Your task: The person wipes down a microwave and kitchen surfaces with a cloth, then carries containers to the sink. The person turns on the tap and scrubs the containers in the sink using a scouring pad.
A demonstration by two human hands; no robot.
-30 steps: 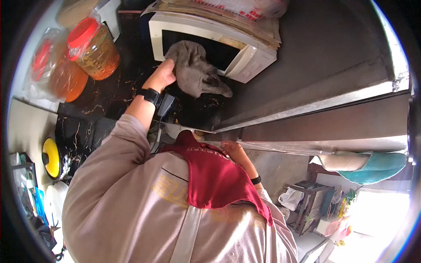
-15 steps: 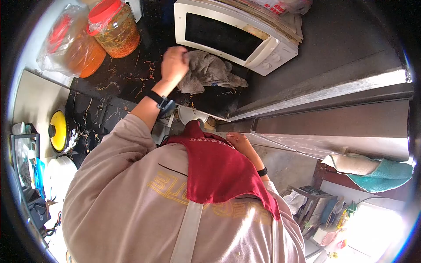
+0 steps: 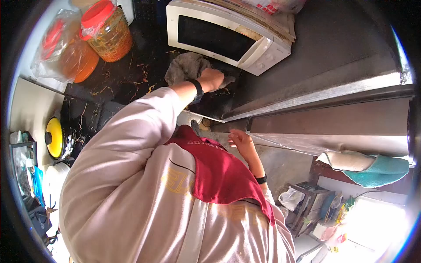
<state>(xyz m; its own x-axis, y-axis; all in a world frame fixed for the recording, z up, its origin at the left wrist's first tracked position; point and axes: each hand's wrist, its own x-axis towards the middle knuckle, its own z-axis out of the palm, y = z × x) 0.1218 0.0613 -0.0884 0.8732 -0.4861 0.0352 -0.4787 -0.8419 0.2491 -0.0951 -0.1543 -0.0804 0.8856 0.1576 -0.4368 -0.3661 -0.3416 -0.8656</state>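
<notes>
On the dark counter in front of the microwave, my left hand (image 3: pixel 212 79) presses down on a bunched grey cloth (image 3: pixel 186 69). Its fingers are closed over the cloth's right part, and a corner sticks out past them. My right hand (image 3: pixel 241 140) hangs in the air beside the red cloth (image 3: pixel 219 171) on my chest. Its fingers are loosely bent and apart, with nothing in them.
A white microwave (image 3: pixel 219 37) stands behind the cloth. Red-lidded jars (image 3: pixel 109 39) sit at the back left, one wrapped in plastic. A yellow lid (image 3: pixel 55 137) is at the left. A metal counter edge (image 3: pixel 315 94) runs along the right; teal cloth (image 3: pixel 381 172) hangs beyond.
My left hand has moved right and toward me, from the cloth's left edge onto its right part, and the cloth has shifted left and bunched. My right hand has opened its fingers slightly.
</notes>
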